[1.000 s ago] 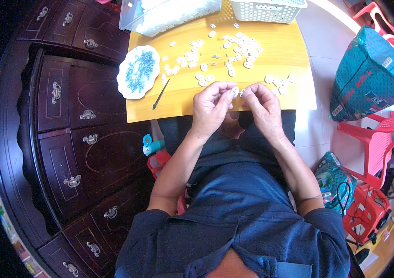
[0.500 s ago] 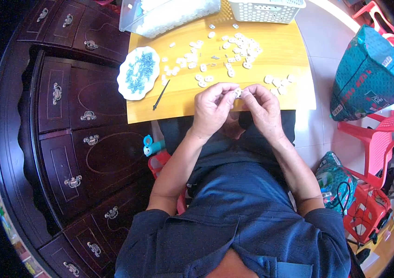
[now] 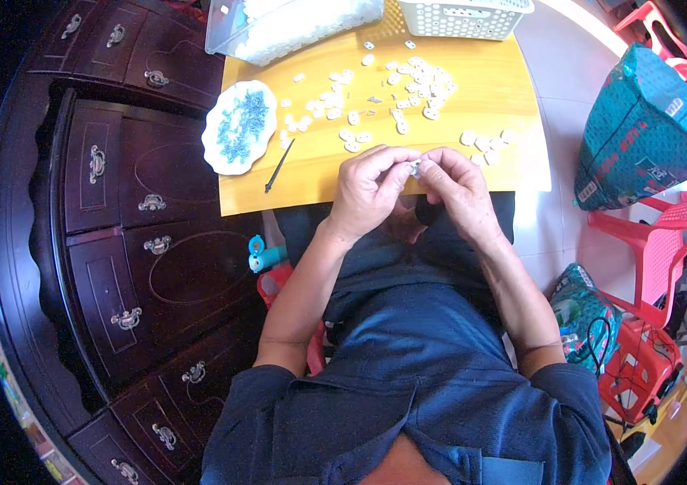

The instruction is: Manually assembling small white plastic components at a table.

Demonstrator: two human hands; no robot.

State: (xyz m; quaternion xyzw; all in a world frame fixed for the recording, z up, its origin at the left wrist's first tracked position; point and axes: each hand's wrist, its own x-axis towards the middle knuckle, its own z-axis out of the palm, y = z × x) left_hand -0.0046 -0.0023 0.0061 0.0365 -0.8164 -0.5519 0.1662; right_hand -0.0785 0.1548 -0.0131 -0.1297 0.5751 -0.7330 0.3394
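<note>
Over the table's near edge, my left hand [image 3: 369,190] and my right hand [image 3: 458,187] meet with fingers and thumbs pinched. Between their tips is a small white plastic part [image 3: 415,167], mostly hidden by the fingers. Many similar small white oval parts with holes [image 3: 428,85] lie scattered on the yellow table [image 3: 319,174]. A few white parts [image 3: 486,144] sit just beyond my right hand. To the left, a white scalloped plate [image 3: 212,137] holds a heap of small blue-grey pieces [image 3: 243,125]. A thin black pointed tool [image 3: 279,167] rests beside it.
At the table's far side stand a clear bin [image 3: 307,40] full of white pieces and a white perforated basket [image 3: 464,24]. A dark wooden cabinet [image 3: 109,267] runs along the left. On the right are a teal bag [image 3: 646,129] and red plastic chairs [image 3: 650,250].
Both hands stay pinched together at nearly the same spot. The right hand's fingers have shifted slightly around the small part, and the view has moved a little.
</note>
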